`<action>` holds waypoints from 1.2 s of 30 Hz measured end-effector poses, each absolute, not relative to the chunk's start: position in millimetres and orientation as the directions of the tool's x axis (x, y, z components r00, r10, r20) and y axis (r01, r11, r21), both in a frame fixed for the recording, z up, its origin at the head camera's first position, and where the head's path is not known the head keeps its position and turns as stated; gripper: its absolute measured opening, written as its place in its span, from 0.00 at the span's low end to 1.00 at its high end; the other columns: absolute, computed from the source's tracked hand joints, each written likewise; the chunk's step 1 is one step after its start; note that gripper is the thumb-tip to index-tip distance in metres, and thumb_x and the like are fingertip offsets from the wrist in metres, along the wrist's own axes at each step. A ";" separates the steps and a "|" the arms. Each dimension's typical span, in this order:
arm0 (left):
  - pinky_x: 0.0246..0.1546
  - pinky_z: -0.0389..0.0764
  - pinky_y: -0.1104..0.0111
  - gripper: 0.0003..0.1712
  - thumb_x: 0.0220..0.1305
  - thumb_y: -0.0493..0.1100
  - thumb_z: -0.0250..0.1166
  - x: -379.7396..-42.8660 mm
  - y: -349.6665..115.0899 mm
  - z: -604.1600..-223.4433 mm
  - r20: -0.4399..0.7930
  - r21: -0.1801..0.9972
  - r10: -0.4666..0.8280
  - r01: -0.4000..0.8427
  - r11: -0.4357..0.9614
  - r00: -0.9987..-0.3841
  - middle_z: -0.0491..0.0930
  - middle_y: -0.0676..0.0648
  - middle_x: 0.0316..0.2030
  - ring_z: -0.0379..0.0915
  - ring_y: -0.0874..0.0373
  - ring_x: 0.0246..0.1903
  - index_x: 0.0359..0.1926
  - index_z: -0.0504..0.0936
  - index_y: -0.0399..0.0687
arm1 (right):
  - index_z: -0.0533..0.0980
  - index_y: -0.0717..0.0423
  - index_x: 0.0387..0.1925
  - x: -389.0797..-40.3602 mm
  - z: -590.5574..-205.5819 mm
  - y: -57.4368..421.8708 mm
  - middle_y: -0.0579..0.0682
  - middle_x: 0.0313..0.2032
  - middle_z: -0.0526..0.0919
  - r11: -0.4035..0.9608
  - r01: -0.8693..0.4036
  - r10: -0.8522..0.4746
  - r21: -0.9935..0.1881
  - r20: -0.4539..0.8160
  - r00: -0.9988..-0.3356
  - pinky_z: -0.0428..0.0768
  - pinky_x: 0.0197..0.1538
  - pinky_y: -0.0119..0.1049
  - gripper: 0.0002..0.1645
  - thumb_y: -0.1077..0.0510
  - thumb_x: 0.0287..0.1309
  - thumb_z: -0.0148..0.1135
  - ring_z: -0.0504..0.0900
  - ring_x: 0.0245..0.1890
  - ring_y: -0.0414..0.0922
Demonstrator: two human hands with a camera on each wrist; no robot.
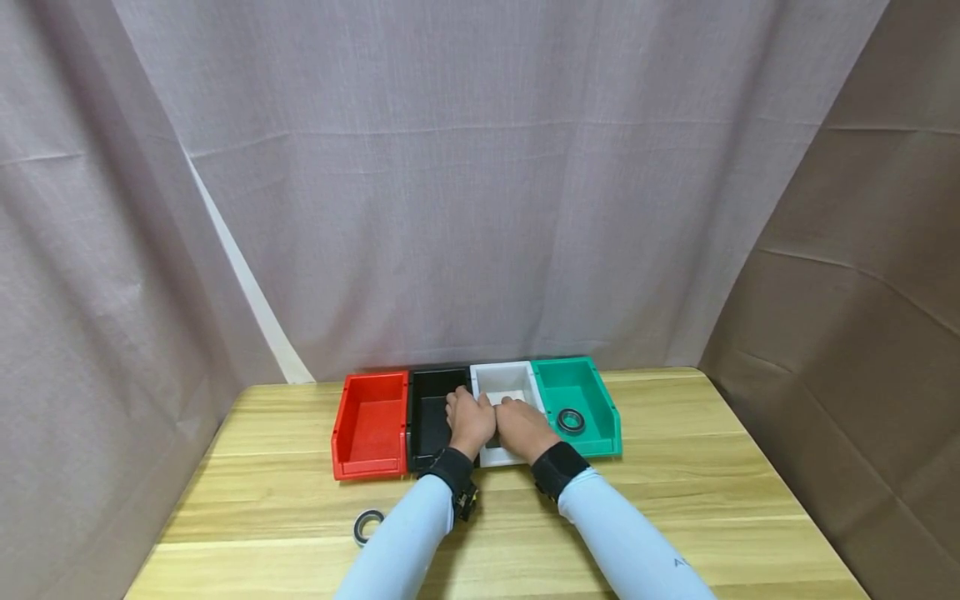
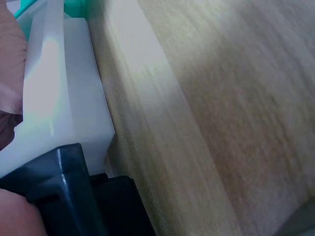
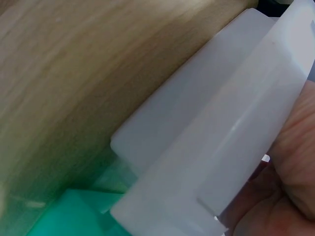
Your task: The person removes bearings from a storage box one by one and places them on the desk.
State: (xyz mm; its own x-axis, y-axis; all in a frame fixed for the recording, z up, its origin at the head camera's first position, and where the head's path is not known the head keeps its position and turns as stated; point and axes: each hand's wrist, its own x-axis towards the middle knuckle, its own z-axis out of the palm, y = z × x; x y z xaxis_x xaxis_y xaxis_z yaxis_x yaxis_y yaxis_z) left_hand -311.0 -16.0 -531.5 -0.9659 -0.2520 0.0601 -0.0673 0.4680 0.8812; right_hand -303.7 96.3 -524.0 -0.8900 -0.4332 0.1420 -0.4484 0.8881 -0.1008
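Observation:
Over the white bin (image 1: 510,375), my right hand (image 1: 523,427) reaches in with bent fingers; their tips are hidden from the head view. My left hand (image 1: 471,422) is close beside it, above the wall between the black bin (image 1: 431,385) and the white one. Whether either hand holds anything is hidden. The right wrist view has the right palm (image 3: 300,147) behind the white bin's front lip (image 3: 211,132). One ring-shaped ball bearing (image 1: 562,421) lies in the green bin (image 1: 600,442). Another bearing (image 1: 358,528) lies on the table by the left forearm.
A red bin (image 1: 371,467) stands at the left end of the row, against the black one. The bins stand at the back of the wooden table (image 1: 262,500). Grey curtain (image 1: 480,208) hangs behind, and brown cloth (image 1: 847,292) borders the right side.

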 end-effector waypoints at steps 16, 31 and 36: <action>0.72 0.67 0.39 0.31 0.79 0.44 0.56 -311.1 -16.1 -536.7 0.060 0.891 -0.250 -0.061 0.450 -0.966 0.70 0.25 0.64 0.67 0.30 0.66 0.71 0.68 0.22 | 0.86 0.56 0.33 -303.7 -525.6 95.9 0.55 0.33 0.84 0.887 -0.444 -0.428 -0.125 0.136 -0.893 0.85 0.42 0.48 0.04 0.65 0.63 0.69 0.84 0.35 0.54; 0.71 0.68 0.40 0.31 0.79 0.44 0.57 -312.2 -15.9 -536.8 0.067 0.890 -0.256 -0.059 0.453 -0.964 0.71 0.26 0.63 0.68 0.31 0.65 0.71 0.68 0.22 | 0.87 0.58 0.39 -305.0 -525.3 96.5 0.57 0.35 0.85 0.877 -0.470 -0.455 -0.100 0.144 -0.879 0.86 0.44 0.49 0.04 0.64 0.65 0.69 0.85 0.37 0.56; 0.71 0.68 0.40 0.31 0.79 0.44 0.57 -311.6 -16.6 -536.6 0.060 0.889 -0.255 -0.064 0.454 -0.965 0.71 0.26 0.63 0.68 0.31 0.65 0.71 0.68 0.23 | 0.87 0.58 0.41 -305.5 -524.9 95.4 0.57 0.36 0.86 0.884 -0.456 -0.443 -0.104 0.130 -0.887 0.86 0.46 0.50 0.05 0.64 0.65 0.68 0.85 0.39 0.56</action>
